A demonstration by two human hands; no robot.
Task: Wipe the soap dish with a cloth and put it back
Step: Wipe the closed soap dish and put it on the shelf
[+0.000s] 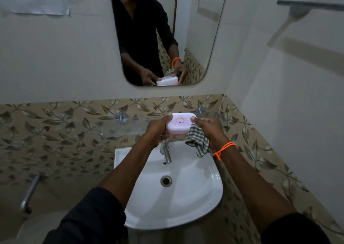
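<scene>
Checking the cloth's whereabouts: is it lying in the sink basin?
No, the checked cloth hangs from the right hand, above the sink.

A single wide-angle camera on the person's head looks forward and down from close above the sink (208,202) at lower centre, facing the wall with the mirror (197,38) at upper centre, both forearms reaching in from the bottom edge.
</scene>
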